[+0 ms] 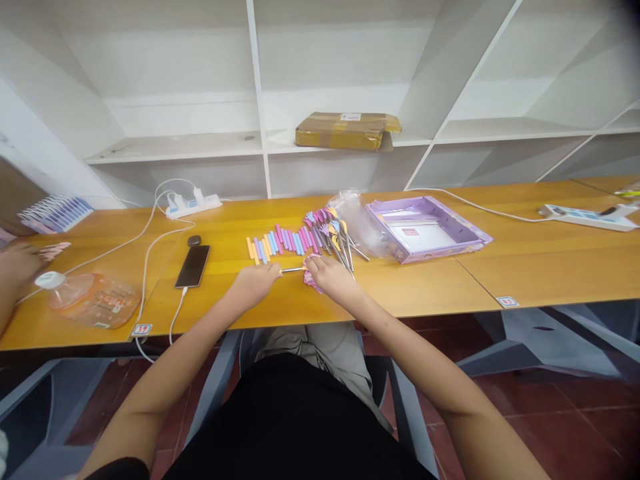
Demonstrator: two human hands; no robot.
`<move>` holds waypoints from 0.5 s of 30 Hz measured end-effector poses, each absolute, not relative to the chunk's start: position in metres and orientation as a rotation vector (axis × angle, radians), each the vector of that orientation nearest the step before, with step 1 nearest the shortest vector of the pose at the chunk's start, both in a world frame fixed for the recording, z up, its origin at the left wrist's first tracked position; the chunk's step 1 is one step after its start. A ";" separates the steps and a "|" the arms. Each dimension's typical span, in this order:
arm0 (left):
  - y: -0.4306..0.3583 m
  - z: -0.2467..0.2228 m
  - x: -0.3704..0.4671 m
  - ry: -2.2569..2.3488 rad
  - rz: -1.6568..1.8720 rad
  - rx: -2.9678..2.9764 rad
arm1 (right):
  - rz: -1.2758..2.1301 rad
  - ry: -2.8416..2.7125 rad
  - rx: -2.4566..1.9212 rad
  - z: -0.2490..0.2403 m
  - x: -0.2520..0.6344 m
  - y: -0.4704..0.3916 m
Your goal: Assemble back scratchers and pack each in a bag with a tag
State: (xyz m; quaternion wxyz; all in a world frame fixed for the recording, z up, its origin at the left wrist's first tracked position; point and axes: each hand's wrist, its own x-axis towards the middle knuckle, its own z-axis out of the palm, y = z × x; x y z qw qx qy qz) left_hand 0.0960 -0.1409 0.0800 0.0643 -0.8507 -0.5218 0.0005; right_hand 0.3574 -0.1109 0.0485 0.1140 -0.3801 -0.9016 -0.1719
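Note:
A thin metal-stemmed back scratcher (293,270) stretches level between my two hands, just above the table. My left hand (256,283) is closed round its left end. My right hand (331,276) grips the other end, where a bit of yellow shows; the fingers hide the rest. Under and beside the right hand lie small pink pieces (313,280), partly covered. Behind the hands is a row of yellow, blue, pink and purple handle tubes (277,243). Right of that row sits a pile of back scratchers (337,233) with hand-shaped coloured heads and metal stems.
A clear plastic bag (363,227) and an open purple box (435,250) stand to the right. Leftward are a phone (193,267) on a cable, a power strip (195,207) and an orange drink bottle (95,300). Another person's hand (20,267) is at far left.

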 end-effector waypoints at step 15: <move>-0.125 0.099 0.042 -1.845 0.228 -2.289 | -0.520 -2.429 -1.057 0.039 0.462 -0.088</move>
